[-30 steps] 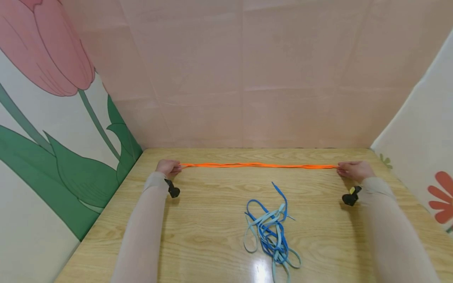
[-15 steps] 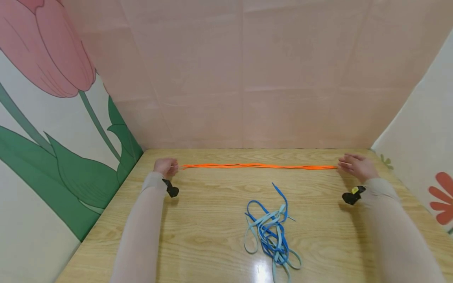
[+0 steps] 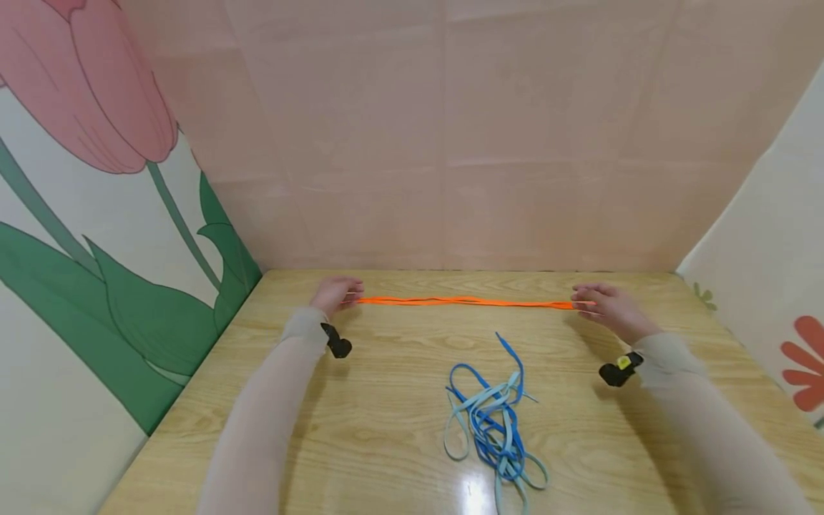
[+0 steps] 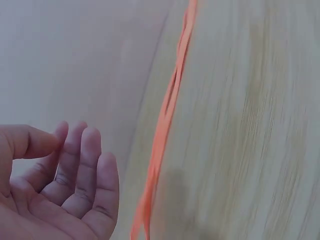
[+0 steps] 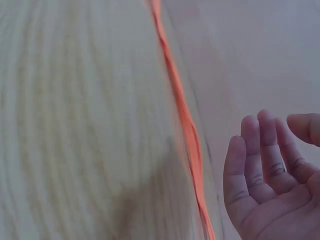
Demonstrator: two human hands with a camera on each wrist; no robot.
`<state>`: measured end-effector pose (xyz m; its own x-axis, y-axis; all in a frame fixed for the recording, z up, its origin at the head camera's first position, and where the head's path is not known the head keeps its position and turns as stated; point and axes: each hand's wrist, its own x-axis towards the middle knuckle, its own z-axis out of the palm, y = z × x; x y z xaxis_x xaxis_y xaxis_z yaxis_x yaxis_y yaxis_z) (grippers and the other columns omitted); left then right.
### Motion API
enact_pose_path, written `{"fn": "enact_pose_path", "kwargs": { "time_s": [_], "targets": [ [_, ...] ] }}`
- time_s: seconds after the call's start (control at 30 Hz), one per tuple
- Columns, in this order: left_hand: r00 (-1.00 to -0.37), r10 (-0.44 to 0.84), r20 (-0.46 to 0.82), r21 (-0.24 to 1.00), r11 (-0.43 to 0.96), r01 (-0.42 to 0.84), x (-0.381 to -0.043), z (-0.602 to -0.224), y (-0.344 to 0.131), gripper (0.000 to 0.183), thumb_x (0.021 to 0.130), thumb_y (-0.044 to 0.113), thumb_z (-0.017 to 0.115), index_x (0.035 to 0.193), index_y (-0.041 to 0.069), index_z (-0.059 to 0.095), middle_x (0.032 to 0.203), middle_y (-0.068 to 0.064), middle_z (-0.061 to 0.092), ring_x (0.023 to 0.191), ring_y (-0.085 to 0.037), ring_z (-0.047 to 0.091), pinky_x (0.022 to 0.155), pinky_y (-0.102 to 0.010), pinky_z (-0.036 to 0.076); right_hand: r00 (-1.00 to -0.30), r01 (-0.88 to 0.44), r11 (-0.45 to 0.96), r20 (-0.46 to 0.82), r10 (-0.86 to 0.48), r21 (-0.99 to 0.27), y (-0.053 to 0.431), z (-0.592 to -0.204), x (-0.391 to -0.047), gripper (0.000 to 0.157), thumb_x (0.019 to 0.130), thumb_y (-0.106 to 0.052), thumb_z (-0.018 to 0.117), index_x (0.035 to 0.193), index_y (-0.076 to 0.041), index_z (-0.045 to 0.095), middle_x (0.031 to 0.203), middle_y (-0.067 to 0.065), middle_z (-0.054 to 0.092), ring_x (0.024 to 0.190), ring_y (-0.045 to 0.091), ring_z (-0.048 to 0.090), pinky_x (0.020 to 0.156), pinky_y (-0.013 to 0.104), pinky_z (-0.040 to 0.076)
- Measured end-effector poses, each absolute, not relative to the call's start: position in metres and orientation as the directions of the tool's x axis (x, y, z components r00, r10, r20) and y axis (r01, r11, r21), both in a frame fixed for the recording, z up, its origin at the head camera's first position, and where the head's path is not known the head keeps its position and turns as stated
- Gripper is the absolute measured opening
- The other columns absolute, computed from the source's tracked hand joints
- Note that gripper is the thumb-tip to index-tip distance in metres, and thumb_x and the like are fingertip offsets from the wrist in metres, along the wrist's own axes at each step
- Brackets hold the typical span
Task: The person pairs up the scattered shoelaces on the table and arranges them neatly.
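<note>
An orange shoelace, its strands lying side by side, stretches nearly straight across the far part of the table. My left hand hovers over its left end, fingers loosely bent and holding nothing; in the left wrist view the lace runs beside the fingers, apart from them. Over the right end is my right hand, relaxed, with a gap between thumb and fingers in the right wrist view. Closer to me lies a tangle of dark blue lace and light blue lace.
The wooden table meets a pink backdrop just behind the orange lace. A panel with a printed tulip stands on the left, and a white one with a red flower on the right.
Both hands have let go of the orange lace's ends, lifted a little and moved inward toward each other. The orange lace stays stretched out, and the blue tangle has not moved.
</note>
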<state>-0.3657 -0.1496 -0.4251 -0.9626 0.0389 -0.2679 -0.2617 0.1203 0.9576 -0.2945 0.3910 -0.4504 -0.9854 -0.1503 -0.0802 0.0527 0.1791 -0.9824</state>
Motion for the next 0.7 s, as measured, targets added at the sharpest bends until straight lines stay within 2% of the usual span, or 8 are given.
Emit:
{"fn": "enact_pose_path", "kwargs": {
  "time_s": [0.07,0.17,0.27,0.3,0.4,0.53,0.6,0.7],
  "targets": [
    [-0.961,0.102,-0.258,0.958,0.155,-0.241,-0.362,-0.423,-0.135,0.033,0.101,0.016,0.052,0.128,0.000,0.058,0.124,-0.020,0.061,0.091,-0.019,0.067,0.101,-0.044,0.047,-0.985,0.047,0.277,-0.091,-0.148,-0.960,0.382,-0.451,-0.293,0.028,0.104,-0.029,0.046,0.125,-0.011,0.049,0.102,-0.015,0.062,0.097,0.002,0.063,0.088,0.024,0.054],
    [-0.943,0.225,-0.246,0.952,0.241,-0.191,-0.353,-0.420,-0.111,0.033,0.100,0.017,0.052,0.128,0.000,0.058,0.124,-0.023,0.061,0.104,-0.031,0.065,0.101,-0.047,0.047,-0.984,0.035,0.314,-0.087,-0.154,-0.949,0.374,-0.453,-0.293,0.033,0.103,-0.026,0.046,0.127,-0.003,0.048,0.102,-0.010,0.063,0.096,0.005,0.065,0.086,0.027,0.055],
    [-0.886,0.413,-0.211,0.924,0.381,-0.042,-0.337,-0.420,-0.088,0.032,0.100,0.020,0.053,0.126,0.001,0.059,0.123,-0.022,0.061,0.110,-0.037,0.061,0.099,-0.050,0.048,-0.984,0.041,0.309,-0.092,-0.152,-0.950,0.370,-0.456,-0.295,0.031,0.103,-0.025,0.049,0.124,-0.003,0.051,0.101,-0.006,0.064,0.095,0.006,0.066,0.084,0.029,0.056],
    [-0.854,0.481,-0.197,0.900,0.434,0.037,-0.331,-0.421,-0.081,0.031,0.100,0.021,0.055,0.124,0.003,0.061,0.120,-0.020,0.063,0.109,-0.036,0.061,0.096,-0.049,0.049,-0.984,0.043,0.311,-0.094,-0.151,-0.949,0.369,-0.457,-0.295,0.029,0.103,-0.026,0.049,0.122,-0.004,0.052,0.101,-0.005,0.065,0.095,0.007,0.066,0.083,0.029,0.056],
    [-0.712,0.682,-0.167,0.766,0.544,0.342,-0.309,-0.425,-0.058,0.024,0.097,0.023,0.060,0.115,0.009,0.066,0.107,-0.006,0.067,0.098,-0.021,0.064,0.088,-0.036,0.054,-0.983,0.054,0.315,-0.105,-0.149,-0.947,0.368,-0.458,-0.296,0.026,0.103,-0.026,0.049,0.120,-0.007,0.052,0.102,-0.004,0.065,0.094,0.006,0.066,0.083,0.029,0.056],
    [-0.473,0.846,-0.246,0.483,0.530,0.697,-0.279,-0.430,-0.031,0.006,0.093,0.021,0.066,0.098,0.020,0.069,0.086,0.011,0.064,0.078,-0.003,0.057,0.069,-0.018,0.049,-0.983,0.060,0.325,-0.112,-0.145,-0.944,0.367,-0.459,-0.297,0.034,0.103,-0.026,0.047,0.124,0.000,0.049,0.103,-0.003,0.064,0.094,0.007,0.066,0.084,0.030,0.056],
    [-0.378,0.873,-0.306,0.387,0.477,0.789,-0.268,-0.432,-0.021,0.004,0.091,0.019,0.068,0.094,0.022,0.067,0.084,0.013,0.062,0.075,0.000,0.055,0.067,-0.015,0.047,-0.984,0.057,0.333,-0.110,-0.142,-0.941,0.367,-0.459,-0.297,0.038,0.104,-0.027,0.046,0.127,0.003,0.046,0.103,-0.003,0.063,0.094,0.007,0.066,0.083,0.030,0.056],
    [-0.306,0.886,-0.350,0.278,0.410,0.869,-0.257,-0.437,-0.013,0.009,0.090,0.019,0.070,0.095,0.021,0.064,0.085,0.013,0.060,0.075,0.000,0.053,0.067,-0.013,0.044,-0.985,0.053,0.324,-0.103,-0.138,-0.944,0.365,-0.459,-0.297,0.040,0.103,-0.026,0.047,0.128,0.005,0.044,0.101,-0.004,0.064,0.093,0.007,0.066,0.083,0.030,0.057]
  ]
}}
